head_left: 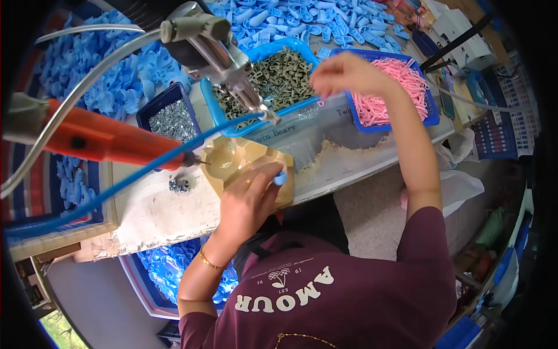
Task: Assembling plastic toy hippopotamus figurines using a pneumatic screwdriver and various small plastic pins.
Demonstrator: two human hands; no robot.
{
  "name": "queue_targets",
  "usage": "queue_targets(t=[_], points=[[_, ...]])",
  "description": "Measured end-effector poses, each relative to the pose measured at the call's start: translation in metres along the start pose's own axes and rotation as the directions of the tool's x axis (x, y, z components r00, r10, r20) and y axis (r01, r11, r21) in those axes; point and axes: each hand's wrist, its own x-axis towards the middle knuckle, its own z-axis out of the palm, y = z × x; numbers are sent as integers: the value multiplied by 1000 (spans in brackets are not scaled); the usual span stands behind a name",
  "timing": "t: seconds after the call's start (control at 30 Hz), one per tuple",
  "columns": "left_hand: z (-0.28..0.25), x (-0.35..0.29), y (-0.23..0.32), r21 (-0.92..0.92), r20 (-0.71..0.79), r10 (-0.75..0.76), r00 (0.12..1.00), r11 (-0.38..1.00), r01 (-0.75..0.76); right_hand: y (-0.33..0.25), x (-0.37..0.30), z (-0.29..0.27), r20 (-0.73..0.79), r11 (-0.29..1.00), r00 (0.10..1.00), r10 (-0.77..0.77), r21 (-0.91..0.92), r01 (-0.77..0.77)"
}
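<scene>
My left hand [247, 200] is closed on a small blue plastic piece [280, 178], whose rounded end shows past the fingers. It rests over a tan block-like fixture [264, 152] with a round hollow, at the front edge of the table. My right hand [351, 75] is raised between a light-blue tray of olive-green plastic parts [285, 72] and a blue tray of pink stick-like parts [389, 93]. Its fingers are bent and drawn together. A tiny pinkish spot shows below the fingertips, but what they hold, if anything, cannot be made out.
An orange power screwdriver [116, 136] hangs at left beside a metal air tool [224, 64] and hoses. Small screws fill a dark blue tray [171, 119]; a few lie in a little pile [179, 184]. Blue plastic shells [110, 75] are heaped behind. A bin of blue parts [174, 267] stands below.
</scene>
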Motion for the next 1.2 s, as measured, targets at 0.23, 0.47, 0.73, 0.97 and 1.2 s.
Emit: queue_targets(t=[0.23,0.47,0.73,0.97,1.2], points=[[-19,-32,1,-27,-70,-232,970,973,231,175,54,-171,-755,828,645,-115,-431,-357],[-26,-49,-2,-64,-95,-286,954,958,281,194,96,-189,-707,637,698,-112,-590,-496],[-23,-50,3,-48,-71,-245,967,969,242,181,120,-155,-655,558,749,-101,-660,-502],[-12,-36,3,59,-3,3,1000,998,-3,170,72,-188,-711,793,660,-242,-537,-288],[31,-37,-7,327,-4,100,995,940,-93,48,30,-31,-346,969,927,-142,-239,59]])
